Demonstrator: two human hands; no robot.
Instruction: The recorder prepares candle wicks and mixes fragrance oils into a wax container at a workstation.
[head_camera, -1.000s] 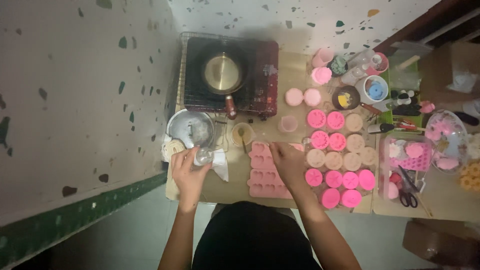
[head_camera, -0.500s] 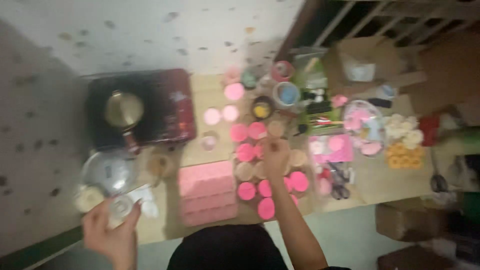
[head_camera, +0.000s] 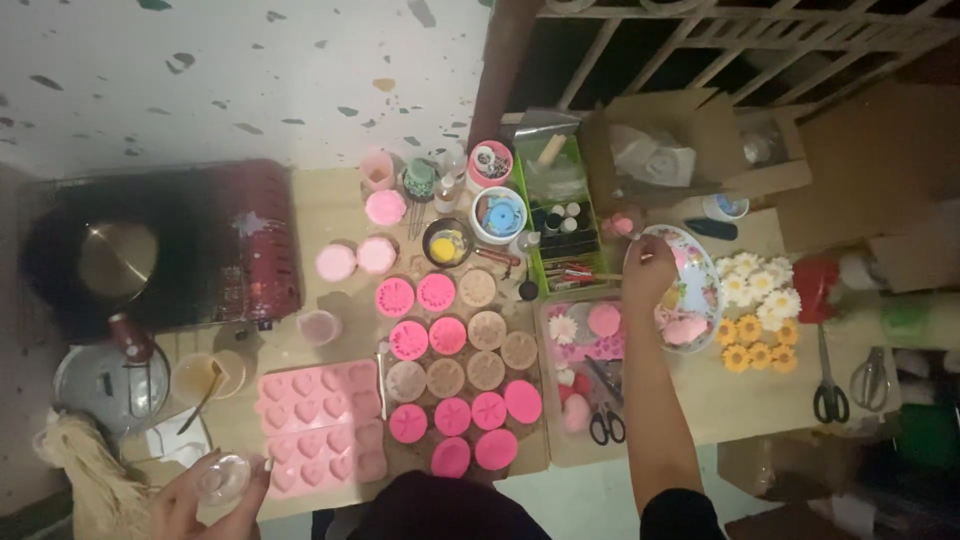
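- Left hand (head_camera: 205, 495): at the near left edge of the desk (head_camera: 320, 205). Its fingers are wrapped around a small clear glass cup (head_camera: 224, 476), held just above the desk edge.
- Right hand (head_camera: 648, 262): stretched to the far right, at the left rim of a flower-patterned bowl (head_camera: 706, 262). The fingers are bunched together at the rim; whether they pinch anything cannot be told.
- Flower-patterned bowl: holds pink pieces; stands right of a green box (head_camera: 560, 215) with small bottles and pens.
- Pink heart mould (head_camera: 320, 420): lies flat on the desk just right of the glass cup, touching neither hand.
- Round moulds (head_camera: 455, 355): pink and tan discs set in rows on a board, between the heart mould and the right forearm.
- Portable stove (head_camera: 165, 245): far left, carrying a small brass pot (head_camera: 118, 260).
- Metal bowl (head_camera: 100, 385): near side of the stove, far of the left hand.
- Black-handled scissors (head_camera: 605, 425): on the tray left of the right forearm.
- Paper flowers (head_camera: 757, 310): white and yellow, grouped just right of the patterned bowl.
- Second scissors (head_camera: 828, 385): on the desk right of the flowers, well apart from both hands.
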